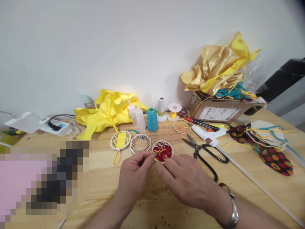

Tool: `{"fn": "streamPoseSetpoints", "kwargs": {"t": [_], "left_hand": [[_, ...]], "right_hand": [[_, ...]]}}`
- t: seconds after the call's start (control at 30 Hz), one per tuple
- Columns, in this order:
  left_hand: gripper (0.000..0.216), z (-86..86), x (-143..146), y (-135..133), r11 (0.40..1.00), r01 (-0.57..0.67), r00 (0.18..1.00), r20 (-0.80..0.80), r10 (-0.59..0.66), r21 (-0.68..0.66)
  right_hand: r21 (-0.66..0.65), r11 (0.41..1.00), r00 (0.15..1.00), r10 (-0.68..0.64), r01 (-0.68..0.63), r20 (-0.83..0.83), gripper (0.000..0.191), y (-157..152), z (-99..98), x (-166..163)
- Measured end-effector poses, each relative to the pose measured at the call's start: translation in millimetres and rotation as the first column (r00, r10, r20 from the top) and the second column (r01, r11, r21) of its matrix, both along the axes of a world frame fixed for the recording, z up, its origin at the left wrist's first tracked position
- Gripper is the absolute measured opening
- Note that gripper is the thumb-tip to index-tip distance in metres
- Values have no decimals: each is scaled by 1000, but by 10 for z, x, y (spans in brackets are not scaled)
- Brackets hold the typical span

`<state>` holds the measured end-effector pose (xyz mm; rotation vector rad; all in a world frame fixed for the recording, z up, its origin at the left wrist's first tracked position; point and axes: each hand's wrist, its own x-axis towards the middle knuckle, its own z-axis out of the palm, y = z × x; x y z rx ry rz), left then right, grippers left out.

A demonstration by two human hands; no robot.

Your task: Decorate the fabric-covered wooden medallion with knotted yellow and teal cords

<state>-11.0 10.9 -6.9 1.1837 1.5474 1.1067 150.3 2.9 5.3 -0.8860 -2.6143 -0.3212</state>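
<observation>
My left hand point(137, 171) is closed in a pinch, thumb against forefinger, at the left edge of a round wooden ornament point(166, 153) backed with red patterned fabric. A short yellow thread point(161, 150) runs over the fabric from those fingertips. My right hand point(184, 178) is curled with its fingers pressed together at the ornament's lower edge; what they hold, if anything, is hidden. Just left of the ornament lie an octagonal wooden frame point(131, 149) and a round lattice ornament point(121, 140) with yellow backing and a yellow loop.
Black-handled scissors point(196, 147) and a white glue gun point(207, 135) with a long glue stick lie right. Behind stand a teal thread cone point(152, 120), white bottles point(140, 119) and yellow cloth point(107, 111). A cardboard box point(216, 111) holds fabric; patterned scraps point(276, 160) lie far right.
</observation>
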Motion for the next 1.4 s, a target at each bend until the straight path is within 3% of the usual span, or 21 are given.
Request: {"fn": "streamPoseSetpoints", "kwargs": {"t": [0.13, 0.27, 0.37, 0.43, 0.53, 0.63, 0.7, 0.87, 1.13, 1.4], "left_hand": [[15, -19, 17, -23, 974, 218, 972, -104, -210, 67], [21, 10, 33, -68, 902, 428, 900, -123, -419, 56], [18, 40, 26, -86, 899, 439, 898, -48, -438, -1], [17, 55, 14, -83, 909, 417, 909, 7, -417, -5], [19, 54, -3, -64, 941, 337, 939, 59, -338, 32], [13, 29, -16, -41, 977, 206, 970, 118, -211, 53], [9, 17, -23, -29, 989, 137, 979, 144, -143, 51], [9, 31, -20, -16, 997, 60, 988, 137, -66, 44], [9, 34, -6, -17, 999, 19, 996, 82, -21, 28], [9, 47, 12, -32, 999, -13, 999, 37, 11, 40]], "right_hand": [[-10, 1000, 997, 9, -10, -81, 20, 66, 55, 59], [-270, 961, 943, -39, -55, -329, 18, 183, 50, 130], [-543, 826, 855, -165, -153, -491, 18, 286, 13, 157], [-659, 716, 804, -241, -230, -544, 18, 347, -26, 158], [-751, 589, 764, -325, -298, -558, 17, 401, -87, 138], [-843, 436, 778, -389, -315, -492, 19, 397, -111, 99], [-884, 375, 800, -419, -279, -429, 20, 366, -98, 68], [-878, 410, 813, -405, -247, -418, 18, 257, -25, 22], [-812, 561, 868, -309, -164, -389, 25, 143, 53, 19], [-775, 605, 883, -247, -182, -400, 30, 76, 40, 14]]}}
